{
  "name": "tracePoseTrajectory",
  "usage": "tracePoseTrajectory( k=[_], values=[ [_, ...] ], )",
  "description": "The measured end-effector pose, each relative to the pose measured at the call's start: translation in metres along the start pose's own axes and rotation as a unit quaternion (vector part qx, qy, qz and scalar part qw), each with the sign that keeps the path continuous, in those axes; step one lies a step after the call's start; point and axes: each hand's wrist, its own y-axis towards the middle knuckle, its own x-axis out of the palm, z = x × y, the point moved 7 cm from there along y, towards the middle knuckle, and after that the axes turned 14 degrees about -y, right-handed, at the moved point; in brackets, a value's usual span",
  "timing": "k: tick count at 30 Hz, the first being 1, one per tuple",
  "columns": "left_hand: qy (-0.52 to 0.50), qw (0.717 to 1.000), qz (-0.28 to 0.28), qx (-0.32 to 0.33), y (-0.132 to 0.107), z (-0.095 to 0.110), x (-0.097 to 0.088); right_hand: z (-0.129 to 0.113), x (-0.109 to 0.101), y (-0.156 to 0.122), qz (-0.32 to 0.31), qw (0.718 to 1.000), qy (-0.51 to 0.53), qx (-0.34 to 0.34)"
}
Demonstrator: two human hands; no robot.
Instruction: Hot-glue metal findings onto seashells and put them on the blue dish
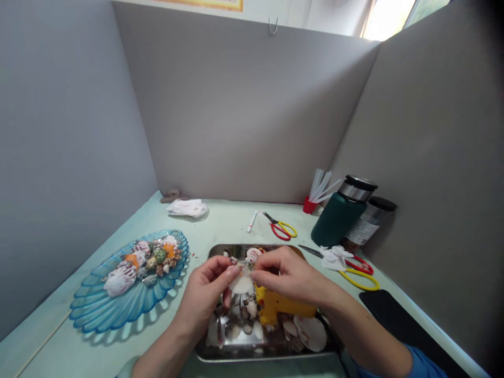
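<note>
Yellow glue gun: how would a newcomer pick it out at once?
Find the metal tray at the table's near middle. Toward its right, partly hidden by the right hand, lies the yellow glue gun. Bright yellow and pistol-shaped, it stands out from pale and brown shells.

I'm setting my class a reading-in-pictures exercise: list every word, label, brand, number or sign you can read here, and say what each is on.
No text is readable.
Label on the jar: lines of print, too small and blurred to read.
Pen: red marks, too small to tell whether they are lettering.
Bottle: no lettering can be made out.
</note>
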Motion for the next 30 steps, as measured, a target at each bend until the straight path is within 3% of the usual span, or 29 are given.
tracePoseTrajectory(
  k=[9,18,30],
  values=[
    [0.01,1.0,-0.008,-0.016,-0.001,0.0,0.002,-0.001,0.002,-0.001,-0.04,0.998,-0.023,-0.044],
    [0.01,1.0,-0.019,-0.017,0.0,-0.001,0.003,0.001,0.005,0.0,-0.069,0.997,0.001,-0.038],
    [-0.009,0.999,-0.032,-0.018,-0.001,-0.002,0.001,0.015,0.016,0.001,-0.108,0.987,0.116,0.038]
  ],
)
